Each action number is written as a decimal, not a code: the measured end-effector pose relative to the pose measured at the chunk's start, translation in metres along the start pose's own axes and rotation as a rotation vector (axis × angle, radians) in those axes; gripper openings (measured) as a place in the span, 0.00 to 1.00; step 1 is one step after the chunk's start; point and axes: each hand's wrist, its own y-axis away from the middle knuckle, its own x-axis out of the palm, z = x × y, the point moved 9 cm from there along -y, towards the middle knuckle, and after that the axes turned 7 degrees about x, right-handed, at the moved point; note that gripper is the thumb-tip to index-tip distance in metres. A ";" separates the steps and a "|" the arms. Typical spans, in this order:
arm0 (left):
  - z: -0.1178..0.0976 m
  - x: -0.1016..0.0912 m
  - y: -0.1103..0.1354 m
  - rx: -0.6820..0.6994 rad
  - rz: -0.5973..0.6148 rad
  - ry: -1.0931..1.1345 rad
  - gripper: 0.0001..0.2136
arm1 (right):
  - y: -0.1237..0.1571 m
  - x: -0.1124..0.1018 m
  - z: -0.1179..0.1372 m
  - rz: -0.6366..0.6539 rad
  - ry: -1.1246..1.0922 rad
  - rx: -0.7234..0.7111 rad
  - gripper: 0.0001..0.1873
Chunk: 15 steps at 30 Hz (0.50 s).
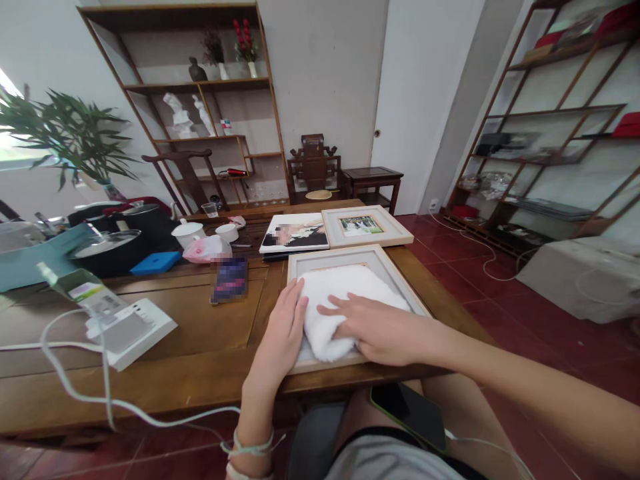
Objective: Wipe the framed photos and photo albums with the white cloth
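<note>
Wiping seems underway: flat, open right hand [385,332] presses white fluffy cloth [345,287] onto pale wooden picture frame [335,255] at brown wooden table's [200,360] near edge, open left hand [284,330] bracing its left rim; uncovered far glass calls for a forward sweep.

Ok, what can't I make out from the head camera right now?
1. Head view: the picture inside the near frame. The white cloth, the left hand and the right hand cover most of it.
2. Head view: the flat item left of the frame is blurred out.
3. Head view: the middle of the photo print is blurred.
4. Head view: the things on the right shelf are smeared near the picture's edge.
</note>
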 end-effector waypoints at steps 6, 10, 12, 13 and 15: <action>0.000 0.006 0.001 0.028 0.064 -0.095 0.18 | 0.042 -0.019 -0.036 0.052 -0.031 0.190 0.26; -0.002 0.008 0.000 0.024 0.093 -0.087 0.18 | 0.055 -0.052 -0.095 -0.134 0.103 0.376 0.21; -0.001 0.008 0.000 0.020 0.095 -0.086 0.18 | 0.057 -0.068 -0.120 -0.257 0.218 0.455 0.24; -0.001 0.008 0.001 0.021 0.095 -0.086 0.18 | 0.055 -0.074 -0.128 -0.328 0.272 0.465 0.26; 0.000 0.008 0.000 0.031 0.094 -0.089 0.18 | 0.048 -0.080 -0.135 -0.456 0.360 0.435 0.29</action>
